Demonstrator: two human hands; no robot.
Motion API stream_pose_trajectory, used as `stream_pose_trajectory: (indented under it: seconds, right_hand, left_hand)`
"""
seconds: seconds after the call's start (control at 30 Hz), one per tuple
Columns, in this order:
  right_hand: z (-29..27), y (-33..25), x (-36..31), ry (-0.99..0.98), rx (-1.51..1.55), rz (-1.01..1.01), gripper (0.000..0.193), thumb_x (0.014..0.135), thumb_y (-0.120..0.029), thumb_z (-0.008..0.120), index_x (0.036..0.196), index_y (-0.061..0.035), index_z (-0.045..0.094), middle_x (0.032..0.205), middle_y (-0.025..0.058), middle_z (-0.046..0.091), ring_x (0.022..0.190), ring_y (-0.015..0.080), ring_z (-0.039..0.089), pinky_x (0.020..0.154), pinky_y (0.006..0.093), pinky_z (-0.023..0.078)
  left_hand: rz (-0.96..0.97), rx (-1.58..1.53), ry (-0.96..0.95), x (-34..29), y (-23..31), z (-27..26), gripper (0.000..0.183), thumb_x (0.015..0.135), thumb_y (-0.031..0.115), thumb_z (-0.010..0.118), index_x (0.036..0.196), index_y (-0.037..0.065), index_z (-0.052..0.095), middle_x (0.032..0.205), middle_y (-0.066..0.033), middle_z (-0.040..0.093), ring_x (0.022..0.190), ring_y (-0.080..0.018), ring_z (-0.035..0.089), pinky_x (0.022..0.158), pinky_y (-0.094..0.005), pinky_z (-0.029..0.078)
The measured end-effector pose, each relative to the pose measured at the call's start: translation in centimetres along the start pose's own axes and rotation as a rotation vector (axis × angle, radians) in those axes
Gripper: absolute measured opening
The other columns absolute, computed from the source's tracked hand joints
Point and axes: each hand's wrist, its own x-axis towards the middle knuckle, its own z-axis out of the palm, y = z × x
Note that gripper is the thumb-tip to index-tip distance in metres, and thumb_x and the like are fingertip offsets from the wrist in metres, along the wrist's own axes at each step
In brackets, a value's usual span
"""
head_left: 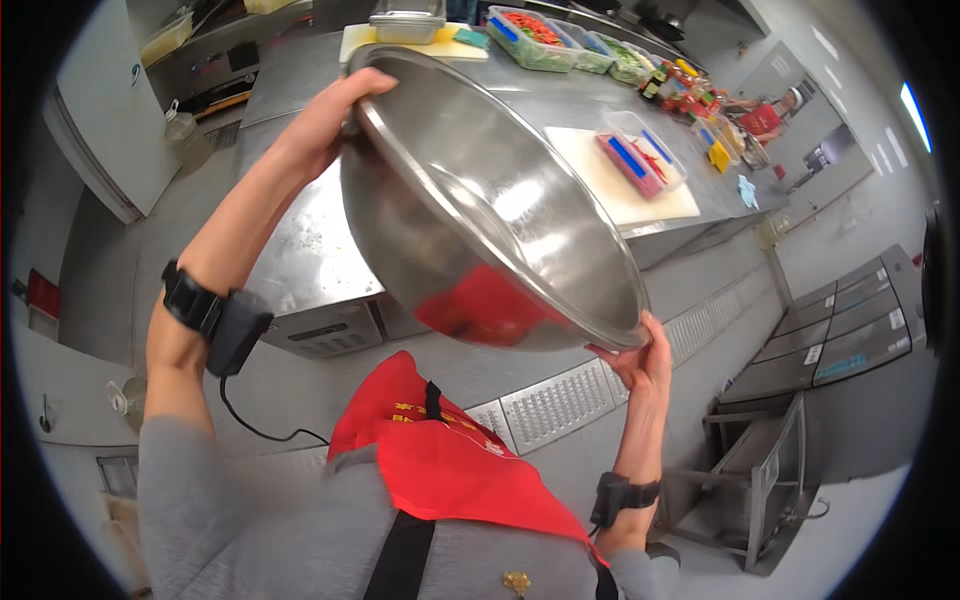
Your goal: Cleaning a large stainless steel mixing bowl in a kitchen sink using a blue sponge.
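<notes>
A large, shiny steel mixing bowl (500, 200) is held up in front of me, tilted so that its hollow faces away to the upper right. Nothing shows in the part of the bowl's inside that I can see. My left hand (335, 115) grips its rim at the upper left, thumb laid over the edge. Lower down on the right, my right hand (640, 358) holds the opposite side of the rim, with its fingers partly under the bowl. The bowl hangs clear of the steel counter (300, 240) behind it.
On the counter are a white cutting board (640, 205) with a lidded plastic box (640, 160), tubs of cut vegetables (535, 38), bottles (657, 80) and a steel pan (408, 20). A person in red (765, 118) is far right. Steel cabinets (850, 320) stand right; a floor grate (555, 405) runs between.
</notes>
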Motion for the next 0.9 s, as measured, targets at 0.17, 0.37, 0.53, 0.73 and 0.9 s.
stream_pose_trajectory:
  seconds: [0.17, 0.37, 0.53, 0.73, 0.9]
  right_hand:
    - [-7.0, 0.8, -9.8, 0.094, 0.135, -0.122, 0.038, 0.076, -0.026, 0.053, 0.109, -0.0067, 0.047, 0.110, 0.0107, 0.052, 0.105, 0.0277, 0.048, 0.089, 0.0623, 0.028]
    - [-17.2, 3.8, -22.6, 0.349, 0.308, -0.265, 0.031, 0.070, -0.024, 0.055, 0.098, -0.0098, 0.054, 0.096, 0.0046, 0.058, 0.100, 0.0190, 0.049, 0.093, 0.0608, 0.023]
    - [-23.8, 8.5, -33.3, 0.585, 0.428, -0.426, 0.032, 0.065, -0.022, 0.055, 0.095, -0.0100, 0.056, 0.092, 0.0027, 0.059, 0.096, 0.0172, 0.051, 0.093, 0.0566, 0.027]
    - [-25.6, 12.1, -42.7, 0.816, 0.634, -0.660, 0.025, 0.067, -0.018, 0.055, 0.090, -0.0091, 0.053, 0.089, 0.0045, 0.059, 0.094, 0.0182, 0.052, 0.093, 0.0572, 0.028]
    - [-27.7, 12.4, -47.9, 0.977, 0.696, -0.843, 0.035, 0.069, -0.020, 0.056, 0.101, -0.0085, 0.048, 0.100, 0.0076, 0.056, 0.101, 0.0217, 0.050, 0.091, 0.0583, 0.029]
  left_hand:
    - [0.058, 0.065, -0.197, -1.8, 2.1, 13.1, 0.032, 0.070, 0.035, 0.056, 0.076, 0.003, 0.060, 0.071, -0.0046, 0.057, 0.064, -0.0111, 0.052, 0.060, -0.0241, 0.040]
    - [0.128, 0.283, -0.494, -5.6, 1.2, 29.4, 0.038, 0.064, 0.037, 0.056, 0.071, 0.000, 0.060, 0.064, -0.0085, 0.055, 0.061, -0.0170, 0.050, 0.062, -0.0298, 0.042]
    - [0.266, 0.381, -0.735, -11.8, -1.6, 41.9, 0.081, 0.061, 0.046, 0.054, 0.123, -0.001, 0.032, 0.131, -0.0281, 0.017, 0.123, -0.0382, 0.016, 0.099, -0.0425, 0.021]
    - [0.298, 0.315, -0.978, -20.0, -2.2, 54.4, 0.079, 0.059, 0.044, 0.053, 0.123, 0.001, 0.035, 0.138, -0.0198, 0.010, 0.129, -0.0325, 0.004, 0.099, -0.0518, 0.012]
    - [0.307, 0.151, -1.206, -24.7, -1.0, 62.6, 0.059, 0.064, 0.033, 0.054, 0.107, -0.005, 0.044, 0.112, -0.0177, 0.042, 0.106, -0.0266, 0.040, 0.089, -0.0338, 0.034]
